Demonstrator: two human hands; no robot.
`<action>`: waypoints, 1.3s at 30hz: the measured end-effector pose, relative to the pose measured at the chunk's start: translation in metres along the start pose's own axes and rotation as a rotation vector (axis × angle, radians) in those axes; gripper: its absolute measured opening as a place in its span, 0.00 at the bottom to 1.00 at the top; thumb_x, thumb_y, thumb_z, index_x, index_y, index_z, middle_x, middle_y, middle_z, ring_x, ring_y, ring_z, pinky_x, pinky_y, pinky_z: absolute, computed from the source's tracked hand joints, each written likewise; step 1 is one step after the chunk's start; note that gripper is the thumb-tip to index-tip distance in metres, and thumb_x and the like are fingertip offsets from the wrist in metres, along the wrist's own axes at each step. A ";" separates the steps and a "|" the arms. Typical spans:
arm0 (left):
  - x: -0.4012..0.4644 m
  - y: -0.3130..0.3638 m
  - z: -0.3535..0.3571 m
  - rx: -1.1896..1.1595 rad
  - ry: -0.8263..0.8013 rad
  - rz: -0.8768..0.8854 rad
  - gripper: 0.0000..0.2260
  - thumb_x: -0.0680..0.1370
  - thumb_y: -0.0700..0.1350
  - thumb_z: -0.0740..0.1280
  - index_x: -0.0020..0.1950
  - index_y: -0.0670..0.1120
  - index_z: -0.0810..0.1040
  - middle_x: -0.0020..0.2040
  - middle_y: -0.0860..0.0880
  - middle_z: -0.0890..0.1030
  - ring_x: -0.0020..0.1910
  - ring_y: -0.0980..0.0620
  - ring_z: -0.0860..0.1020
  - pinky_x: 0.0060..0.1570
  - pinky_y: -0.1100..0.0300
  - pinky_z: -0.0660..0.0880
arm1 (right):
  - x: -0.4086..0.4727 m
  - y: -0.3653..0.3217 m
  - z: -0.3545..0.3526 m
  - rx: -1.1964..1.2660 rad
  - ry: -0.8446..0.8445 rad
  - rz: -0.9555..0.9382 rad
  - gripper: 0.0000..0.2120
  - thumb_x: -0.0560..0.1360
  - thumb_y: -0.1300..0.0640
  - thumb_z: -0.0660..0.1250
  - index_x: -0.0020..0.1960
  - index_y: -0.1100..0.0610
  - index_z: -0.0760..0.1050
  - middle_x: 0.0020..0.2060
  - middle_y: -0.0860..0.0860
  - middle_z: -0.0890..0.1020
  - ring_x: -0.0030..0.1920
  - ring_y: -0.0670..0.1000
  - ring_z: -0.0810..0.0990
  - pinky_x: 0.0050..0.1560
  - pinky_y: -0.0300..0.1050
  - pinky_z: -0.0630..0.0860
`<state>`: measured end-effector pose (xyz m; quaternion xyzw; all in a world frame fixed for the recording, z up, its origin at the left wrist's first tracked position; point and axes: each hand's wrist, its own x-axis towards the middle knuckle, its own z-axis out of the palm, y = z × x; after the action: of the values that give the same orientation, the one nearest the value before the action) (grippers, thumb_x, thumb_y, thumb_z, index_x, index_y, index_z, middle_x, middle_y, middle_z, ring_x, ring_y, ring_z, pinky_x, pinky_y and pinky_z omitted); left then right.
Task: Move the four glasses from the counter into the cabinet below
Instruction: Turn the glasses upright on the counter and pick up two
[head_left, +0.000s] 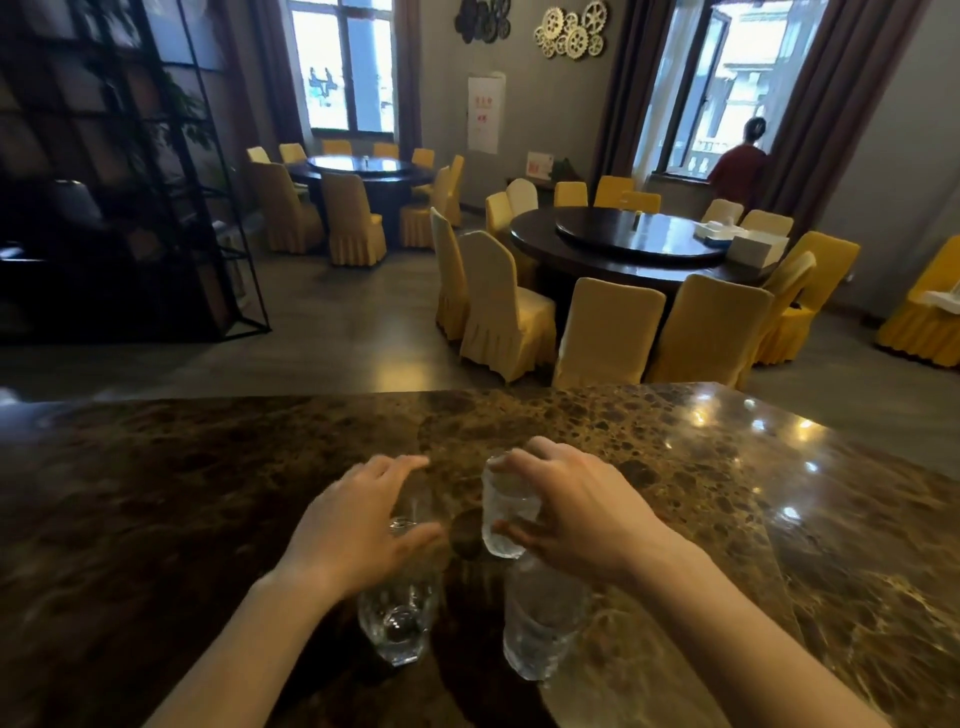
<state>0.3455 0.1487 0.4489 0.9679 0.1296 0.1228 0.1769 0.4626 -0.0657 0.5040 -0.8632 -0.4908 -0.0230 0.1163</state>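
Four clear glasses stand on the dark, brown-mottled marble desk (675, 467), grouped close together near its front edge; two lie farther from the person and two nearer. The right hand (576, 499) is clamped on the far right glass (503, 512), fingers over its rim and thumb against its lower side; whether that glass is lifted off the desk cannot be told. The left hand (358, 525) is spread, fingers apart, around the far left glass (413, 512), which is blurred and mostly hidden; fingers and thumb sit on either side of it, but whether they press on it cannot be told. The near left glass (397, 621) stands upright just below the left wrist, faceted at its base; the near right glass (540, 621) stands just under the right wrist, taller in look and touched by neither hand. The two hands are apart, each over its own side of the group; both forearms are bare. Beyond the desk lies a dining room with two round dark tables (628, 244), each ringed by yellow-covered chairs (498, 306); one person (737, 166) stands at the right-hand window, turned away. The cabinet below does not show.
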 end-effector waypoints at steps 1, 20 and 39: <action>-0.014 -0.008 -0.004 -0.022 0.004 -0.029 0.33 0.72 0.67 0.68 0.75 0.63 0.61 0.66 0.61 0.72 0.64 0.59 0.71 0.62 0.56 0.73 | 0.014 -0.006 0.004 -0.011 -0.013 -0.022 0.28 0.74 0.40 0.70 0.71 0.44 0.68 0.61 0.46 0.75 0.59 0.50 0.75 0.52 0.47 0.76; -0.053 -0.009 0.044 -0.006 -0.241 -0.084 0.50 0.63 0.72 0.71 0.78 0.57 0.54 0.75 0.58 0.60 0.72 0.54 0.63 0.70 0.52 0.66 | 0.135 -0.052 0.105 -0.094 -0.435 -0.142 0.43 0.70 0.59 0.78 0.77 0.40 0.62 0.66 0.52 0.71 0.63 0.56 0.74 0.56 0.50 0.79; -0.046 -0.017 0.059 0.027 -0.225 -0.086 0.42 0.65 0.61 0.78 0.74 0.55 0.64 0.69 0.55 0.70 0.67 0.51 0.71 0.67 0.54 0.71 | 0.145 -0.047 0.132 -0.069 -0.349 -0.198 0.35 0.70 0.60 0.78 0.72 0.44 0.70 0.55 0.51 0.73 0.49 0.49 0.71 0.45 0.42 0.75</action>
<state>0.3152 0.1322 0.3803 0.9714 0.1522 0.0037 0.1822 0.4879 0.1086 0.4067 -0.8051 -0.5848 0.0990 -0.0030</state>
